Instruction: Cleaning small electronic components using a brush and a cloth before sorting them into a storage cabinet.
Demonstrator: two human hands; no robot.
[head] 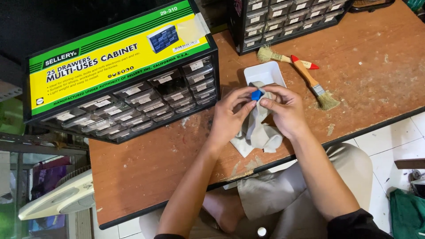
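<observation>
Seated at a worn wooden workbench, a person works a small part between both hands above a white tray.

Landmark: white tray, a shallow rectangular dish on the bench top; every place below is told from it.

Blue piece: a small blue block sits just on the person's side of the tray's near edge, pinched from both sides. It is too small to show any long axis.

Left hand: left hand, just below and left of the tray, is closed in a fingertip grasp on the block's left side.

Right hand: right hand, just below and right of the tray, grips the block's right side with thumb and forefinger, also closed.

Nearer hand: neither; the block lies between the two sets of fingertips, touching both.

Cloth: a grey cloth hangs under the block and drapes from the tray's near edge toward the bench's front edge.

Brushes: a red-handled brush and a wooden-handled brush lie crossed just right of the tray, bristles pointing apart.

Cabinets: a black drawer cabinet with a green and yellow label stands well left of the tray; a second drawer cabinet stands just beyond it.
</observation>
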